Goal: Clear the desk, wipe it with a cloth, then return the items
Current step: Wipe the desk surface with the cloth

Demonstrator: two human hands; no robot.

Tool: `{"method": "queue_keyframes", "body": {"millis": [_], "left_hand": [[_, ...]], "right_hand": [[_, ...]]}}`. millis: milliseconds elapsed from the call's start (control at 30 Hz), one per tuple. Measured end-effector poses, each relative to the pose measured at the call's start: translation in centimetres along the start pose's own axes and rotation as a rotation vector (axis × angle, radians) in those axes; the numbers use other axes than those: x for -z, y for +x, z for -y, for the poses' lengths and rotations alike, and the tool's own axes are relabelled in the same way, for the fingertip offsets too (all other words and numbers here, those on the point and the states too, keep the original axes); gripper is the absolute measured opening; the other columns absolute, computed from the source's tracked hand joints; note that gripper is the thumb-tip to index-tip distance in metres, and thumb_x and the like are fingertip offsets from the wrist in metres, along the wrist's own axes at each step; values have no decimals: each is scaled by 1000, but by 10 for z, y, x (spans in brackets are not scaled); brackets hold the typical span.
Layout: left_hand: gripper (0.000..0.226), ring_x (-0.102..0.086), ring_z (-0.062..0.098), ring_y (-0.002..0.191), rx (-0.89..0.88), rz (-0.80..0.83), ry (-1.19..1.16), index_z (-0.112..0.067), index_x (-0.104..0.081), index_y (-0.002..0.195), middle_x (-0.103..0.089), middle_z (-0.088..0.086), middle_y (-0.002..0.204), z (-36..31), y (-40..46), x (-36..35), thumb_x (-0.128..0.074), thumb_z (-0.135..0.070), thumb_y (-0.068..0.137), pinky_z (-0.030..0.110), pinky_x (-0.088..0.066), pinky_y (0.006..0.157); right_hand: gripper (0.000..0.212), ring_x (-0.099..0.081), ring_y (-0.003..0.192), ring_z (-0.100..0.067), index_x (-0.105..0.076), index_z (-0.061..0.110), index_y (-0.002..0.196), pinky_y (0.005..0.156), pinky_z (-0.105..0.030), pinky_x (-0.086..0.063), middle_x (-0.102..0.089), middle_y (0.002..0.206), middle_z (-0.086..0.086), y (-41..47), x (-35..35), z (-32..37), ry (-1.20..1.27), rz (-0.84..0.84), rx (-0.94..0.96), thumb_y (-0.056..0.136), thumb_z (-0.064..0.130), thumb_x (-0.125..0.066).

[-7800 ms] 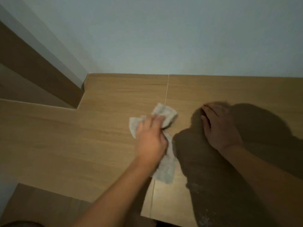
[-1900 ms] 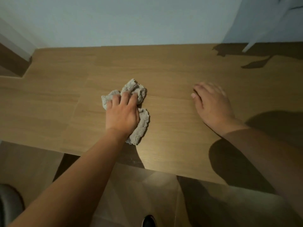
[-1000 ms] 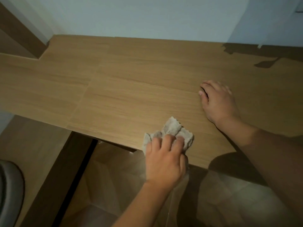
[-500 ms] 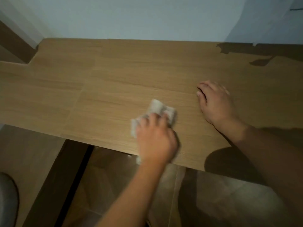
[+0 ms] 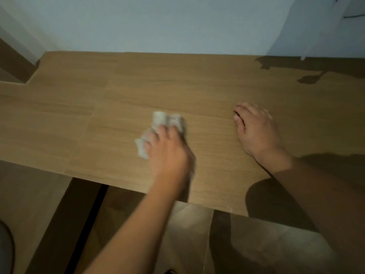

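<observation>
A crumpled grey cloth [image 5: 160,121] lies on the wooden desk [image 5: 177,80] near its front middle. My left hand [image 5: 169,155] covers most of it and grips it against the desktop, fingers bent over the bunched fabric; both are blurred by motion. My right hand [image 5: 256,133] rests flat on the desk to the right of the cloth, fingers spread and straight, holding nothing. No other items stand on the visible desktop.
A pale wall [image 5: 158,24] runs along the desk's far edge. A brown panel [image 5: 13,64] sits by the notch at the far left. Below the front edge is tiled floor [image 5: 187,244], with a dark rounded object [image 5: 5,250] at the lower left.
My left hand has slid the cloth away from the front edge toward the middle of the desk. My right hand has stayed planted in the same spot.
</observation>
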State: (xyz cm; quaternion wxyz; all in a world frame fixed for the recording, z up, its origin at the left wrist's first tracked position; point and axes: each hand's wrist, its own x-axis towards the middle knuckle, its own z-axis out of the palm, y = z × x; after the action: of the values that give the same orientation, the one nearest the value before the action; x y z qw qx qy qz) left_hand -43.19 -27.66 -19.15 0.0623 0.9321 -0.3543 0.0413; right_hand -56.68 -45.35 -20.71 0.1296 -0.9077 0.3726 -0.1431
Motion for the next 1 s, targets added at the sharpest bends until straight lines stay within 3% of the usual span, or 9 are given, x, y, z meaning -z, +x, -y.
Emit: {"method": "queue_keyframes", "body": {"millis": [100,167,233,300,367,400,567,733,1000], "left_hand": [[47,-51,33,101,-513,79,-59,-17,-56,126,-56,9,117,-37,-59,8,-60,-40,85,45,-42,82],[53,-51,31,100,-642,98,-82,-17,-57,127,-57,8,118,-27,-44,17,-60,-41,79,43,-42,81],[54,-51,35,98,-446,9,-94,-12,-60,121,-58,16,116,-3,1,15,-42,-38,77,44,-40,81],[60,-51,41,103,-88,-100,-103,-6,-58,125,-56,23,122,29,60,15,-30,-34,79,46,-38,87],[48,-47,42,113,219,-90,-185,-3,-52,129,-52,25,129,36,100,9,-36,-25,90,47,-35,95],[40,-47,41,116,246,-70,-185,-2,-52,126,-52,24,128,27,106,2,-41,-21,93,47,-34,97],[33,-47,35,109,-207,-41,-128,-9,-58,117,-57,13,115,-15,75,-25,-51,-21,87,45,-36,92],[33,-45,34,107,-149,-60,-88,-12,-59,112,-56,11,116,-14,82,-19,-44,-27,87,46,-35,91],[38,-24,40,146,-107,-48,-123,-19,-56,125,-36,16,154,-15,83,-21,-36,-31,95,54,-14,121]], "right_hand": [[36,-48,128,-23,-58,14,132,112,-42,-32,-55,137,-4,0,0,0,-8,-8,5,103,26,-39],[36,-47,129,-22,-58,15,133,113,-41,-30,-55,137,-4,0,0,-1,3,-9,11,104,26,-39],[36,-47,130,-24,-58,13,133,113,-39,-28,-55,137,-5,0,1,-2,19,-9,9,104,25,-40],[35,-48,129,-26,-60,11,131,113,-39,-29,-57,136,-7,-1,0,-1,14,-17,13,104,23,-41],[34,-48,128,-25,-60,11,130,112,-39,-29,-57,136,-7,0,2,-1,6,-11,11,104,23,-41],[35,-48,128,-25,-60,12,130,112,-39,-29,-56,136,-6,0,3,0,7,-3,8,104,23,-40],[39,-44,133,-21,-55,15,137,116,-38,-25,-52,141,-2,-1,4,0,0,34,-18,106,27,-35],[42,-37,140,-21,-50,16,141,119,-37,-21,-47,148,-3,-1,10,4,53,95,-75,105,30,-33],[47,-28,146,-23,-42,14,147,120,-39,-14,-39,155,-6,-4,43,-60,-101,120,-182,106,33,-29]]}}
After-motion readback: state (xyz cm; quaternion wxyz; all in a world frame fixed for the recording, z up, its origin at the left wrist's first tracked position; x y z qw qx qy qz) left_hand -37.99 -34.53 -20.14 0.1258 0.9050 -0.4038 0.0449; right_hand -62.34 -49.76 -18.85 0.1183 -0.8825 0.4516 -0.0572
